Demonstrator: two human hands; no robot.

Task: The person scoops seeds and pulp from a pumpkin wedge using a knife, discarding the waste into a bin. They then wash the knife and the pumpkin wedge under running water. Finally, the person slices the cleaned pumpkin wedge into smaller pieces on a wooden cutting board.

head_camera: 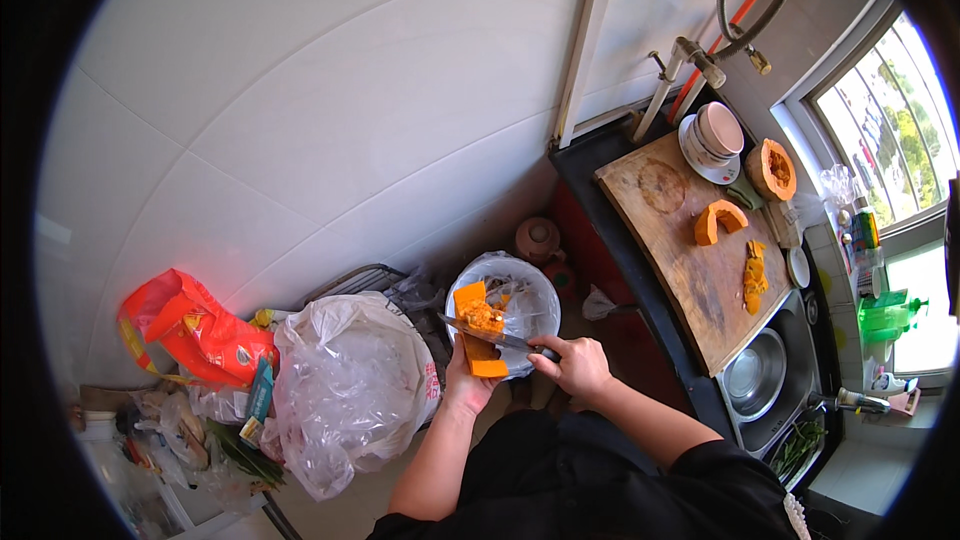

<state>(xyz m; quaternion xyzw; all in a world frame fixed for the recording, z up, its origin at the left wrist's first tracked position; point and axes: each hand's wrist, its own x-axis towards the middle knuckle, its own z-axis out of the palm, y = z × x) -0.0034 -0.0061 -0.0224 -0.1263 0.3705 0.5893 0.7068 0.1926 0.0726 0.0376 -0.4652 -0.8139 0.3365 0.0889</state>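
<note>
Over a lined white bin (553,300), my left hand (468,384) holds a curved pumpkin piece (489,368) from below. Orange pulp and seeds (480,315) show on its inner side. My right hand (581,365) grips the dark handle of a kitchen knife (491,336), whose blade lies across the pumpkin piece, against or just beside the pulp. Clear plastic and scraps are visible inside the bin. A second cut pumpkin piece (721,220) stands on the wooden cutting board (660,240) to the right, near a strip of orange peelings or pulp (754,277).
A hollowed pumpkin part (772,169) and stacked bowls (718,133) stand at the board's far end. The sink (795,360) holds a metal basin (754,373) and green vegetables (799,450). Large plastic bags (345,390) and a red bag (202,330) crowd the left.
</note>
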